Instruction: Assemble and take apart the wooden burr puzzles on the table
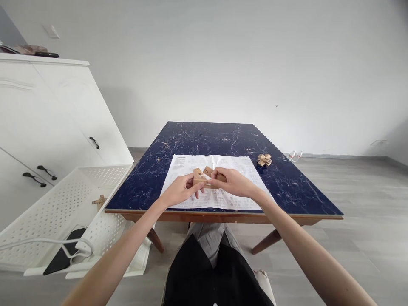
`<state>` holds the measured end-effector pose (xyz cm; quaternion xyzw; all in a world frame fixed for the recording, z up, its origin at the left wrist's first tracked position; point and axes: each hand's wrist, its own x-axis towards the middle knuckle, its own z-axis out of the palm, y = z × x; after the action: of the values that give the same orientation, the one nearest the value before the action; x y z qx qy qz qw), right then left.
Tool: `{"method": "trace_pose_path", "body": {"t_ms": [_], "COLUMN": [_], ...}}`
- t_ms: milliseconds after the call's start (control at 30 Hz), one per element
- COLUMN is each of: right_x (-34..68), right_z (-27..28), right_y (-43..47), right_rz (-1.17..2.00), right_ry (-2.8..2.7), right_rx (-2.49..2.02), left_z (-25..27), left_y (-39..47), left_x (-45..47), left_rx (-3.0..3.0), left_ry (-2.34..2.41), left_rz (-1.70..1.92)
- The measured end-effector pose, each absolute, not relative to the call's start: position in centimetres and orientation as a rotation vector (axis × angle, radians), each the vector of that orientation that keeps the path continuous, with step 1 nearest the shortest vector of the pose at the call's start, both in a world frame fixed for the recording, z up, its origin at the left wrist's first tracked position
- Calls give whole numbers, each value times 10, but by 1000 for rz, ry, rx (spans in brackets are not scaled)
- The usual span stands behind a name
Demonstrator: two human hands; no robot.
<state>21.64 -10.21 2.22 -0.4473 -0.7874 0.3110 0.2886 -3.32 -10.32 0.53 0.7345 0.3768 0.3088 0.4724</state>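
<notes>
Above a printed paper sheet (pixel 181 168), both hands are close together around light wooden puzzle pieces. My left hand (pixel 179 190) is closed on a wooden puzzle piece (pixel 198 173), its thumb along the near side. My right hand (pixel 234 182) pinches the right end of the pieces, fingers bent over the top. Another notched wooden piece (pixel 208 171) with a dark mark shows between the hands. The pieces touch or nearly touch; fingers cover parts of them, so I cannot tell whether they interlock.
An assembled wooden burr puzzle (pixel 264 160) sits on the blue marbled table (pixel 207 138), right of the sheet. At the left are a white cabinet (pixel 60 110) and a white perforated basket (pixel 47 212), with a wooden cross-shaped piece (pixel 100 201) and a white cable (pixel 38 242).
</notes>
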Motion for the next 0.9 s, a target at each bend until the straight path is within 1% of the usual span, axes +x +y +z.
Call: {"method": "trace_pose_path", "body": {"t_ms": [167, 233, 333, 400, 633, 900], "right_x": [217, 208, 188, 174, 155, 156], "right_z": [5, -3, -14, -20, -17, -8], "right_y": [-98, -103, -113, -117, -113, -120], "right_rz": [792, 912, 1284, 1392, 1388, 1536], "right_ry": [-1824, -1722, -1462, -1398, -1375, -1346], "right_rx": [-1196, -1133, -989, -977, -984, -972], "left_z": [-18, -24, -28, -28, -30, -26], "left_y": [-98, -99, -104, -106, -104, -114], "left_x": [-30, -28, -24, -23, -24, -23], "left_rx": [1650, 1593, 1543, 1534, 1565, 1642], "left_ry": [1023, 1047, 1062, 1060, 1033, 1066], "left_rz": [988, 1078, 1188, 1233, 1267, 1296]}}
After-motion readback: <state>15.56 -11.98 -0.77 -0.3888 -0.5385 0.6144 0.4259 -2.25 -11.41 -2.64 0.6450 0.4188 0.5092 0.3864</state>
